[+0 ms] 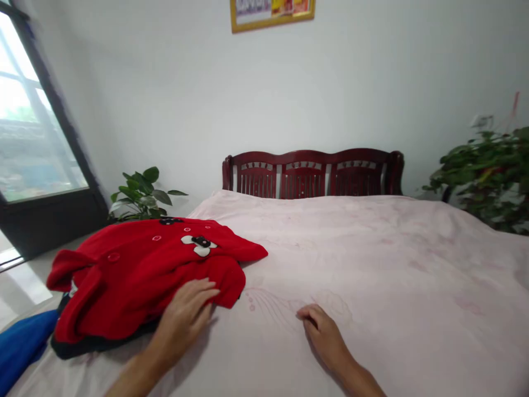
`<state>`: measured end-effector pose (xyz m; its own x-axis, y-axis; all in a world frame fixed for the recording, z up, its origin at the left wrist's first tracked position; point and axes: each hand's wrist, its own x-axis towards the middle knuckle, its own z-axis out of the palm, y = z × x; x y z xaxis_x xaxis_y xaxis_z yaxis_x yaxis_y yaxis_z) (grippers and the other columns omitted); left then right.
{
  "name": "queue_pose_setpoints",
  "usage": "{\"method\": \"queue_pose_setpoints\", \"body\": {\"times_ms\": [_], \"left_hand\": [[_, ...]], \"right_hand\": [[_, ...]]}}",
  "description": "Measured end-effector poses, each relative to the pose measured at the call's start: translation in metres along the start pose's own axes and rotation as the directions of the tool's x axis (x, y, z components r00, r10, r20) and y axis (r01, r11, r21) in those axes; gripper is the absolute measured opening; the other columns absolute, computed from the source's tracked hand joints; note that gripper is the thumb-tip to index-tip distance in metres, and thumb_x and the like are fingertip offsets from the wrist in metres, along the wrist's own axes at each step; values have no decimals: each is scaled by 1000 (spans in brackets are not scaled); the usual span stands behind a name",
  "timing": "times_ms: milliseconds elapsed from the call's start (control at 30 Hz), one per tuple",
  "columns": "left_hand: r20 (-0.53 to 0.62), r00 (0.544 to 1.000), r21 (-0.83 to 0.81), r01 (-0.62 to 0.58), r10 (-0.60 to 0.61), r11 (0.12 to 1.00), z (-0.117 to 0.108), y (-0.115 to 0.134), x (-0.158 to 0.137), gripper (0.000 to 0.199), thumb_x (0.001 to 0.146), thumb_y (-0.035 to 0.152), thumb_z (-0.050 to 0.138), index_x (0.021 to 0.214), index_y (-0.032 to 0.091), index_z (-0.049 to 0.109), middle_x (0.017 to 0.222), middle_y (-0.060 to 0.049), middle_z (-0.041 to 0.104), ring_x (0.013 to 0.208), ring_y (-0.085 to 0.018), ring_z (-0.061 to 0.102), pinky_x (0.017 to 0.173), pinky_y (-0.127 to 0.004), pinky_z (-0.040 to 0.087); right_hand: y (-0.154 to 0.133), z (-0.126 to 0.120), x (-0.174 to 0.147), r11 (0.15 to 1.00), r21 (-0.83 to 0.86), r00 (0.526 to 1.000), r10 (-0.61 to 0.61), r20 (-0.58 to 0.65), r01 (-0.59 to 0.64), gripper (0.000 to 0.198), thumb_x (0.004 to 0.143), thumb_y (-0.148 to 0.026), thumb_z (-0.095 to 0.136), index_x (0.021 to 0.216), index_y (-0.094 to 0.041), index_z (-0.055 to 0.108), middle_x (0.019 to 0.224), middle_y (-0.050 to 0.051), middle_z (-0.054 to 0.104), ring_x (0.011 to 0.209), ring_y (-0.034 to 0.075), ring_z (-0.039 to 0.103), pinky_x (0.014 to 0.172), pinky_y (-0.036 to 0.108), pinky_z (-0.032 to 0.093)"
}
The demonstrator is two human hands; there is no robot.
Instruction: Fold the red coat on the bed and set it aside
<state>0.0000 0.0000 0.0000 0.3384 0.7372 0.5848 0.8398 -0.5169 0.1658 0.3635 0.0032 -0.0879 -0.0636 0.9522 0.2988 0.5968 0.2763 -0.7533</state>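
Left hand (185,310) on red coat (142,275), curled right hand (324,333) over sheet (384,286).

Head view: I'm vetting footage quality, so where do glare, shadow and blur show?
Head view: the window glares nearly white at left, with a bright patch on the floor; a soft shadow lies beside the left hand on the sheet; the plant at right looks blurred.

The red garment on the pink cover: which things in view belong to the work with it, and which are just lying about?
Apparently in the work:
red garment
left hand, at its edge
right hand, loosely curled
pink cover beneath

Seemingly just around:
blue cloth, at the left edge
left plant
right plant
wooden backrest
framed picture
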Motion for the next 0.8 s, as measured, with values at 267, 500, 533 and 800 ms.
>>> {"method": "queue_pose_setpoints", "body": {"times_ms": [267, 500, 533, 800], "left_hand": [[314, 938, 39, 144, -149, 989, 128, 35, -18, 49, 91, 31, 50, 139, 24, 54, 151, -10, 47, 142, -32, 37, 115, -56, 32], [266, 958, 25, 105, -108, 994, 133, 29, -23, 47, 93, 30, 48, 140, 26, 54, 149, -7, 50, 143, -28, 37, 117, -52, 29], [261, 960, 19, 103, -104, 995, 133, 28, -23, 47, 93, 30, 47, 139, 26, 54, 149, -7, 51, 142, -28, 37, 117, -52, 29], [252, 962, -10, 115, -109, 993, 126, 32, -21, 42, 93, 30, 48, 133, 23, 60, 145, -8, 55, 141, -28, 40, 116, -50, 30]], "right_hand": [[48, -35, -29, 736, -667, 992, 52, -116, -116, 51, 92, -38, 40, 136, -19, 58, 145, 12, 52, 136, 31, 43, 115, 51, 27], [50, -44, -34, 576, -778, 967, 183, -176, -250, 56, 95, -41, 35, 143, -18, 50, 151, 9, 46, 140, 33, 37, 115, 51, 25], [48, -44, -33, 578, -777, 967, 185, -175, -251, 55, 95, -41, 35, 143, -18, 50, 151, 10, 46, 140, 33, 37, 115, 51, 25], [45, -46, -34, 597, -763, 968, 178, -178, -249, 54, 97, -40, 34, 142, -16, 51, 150, 11, 46, 140, 32, 37, 115, 49, 24]]}}
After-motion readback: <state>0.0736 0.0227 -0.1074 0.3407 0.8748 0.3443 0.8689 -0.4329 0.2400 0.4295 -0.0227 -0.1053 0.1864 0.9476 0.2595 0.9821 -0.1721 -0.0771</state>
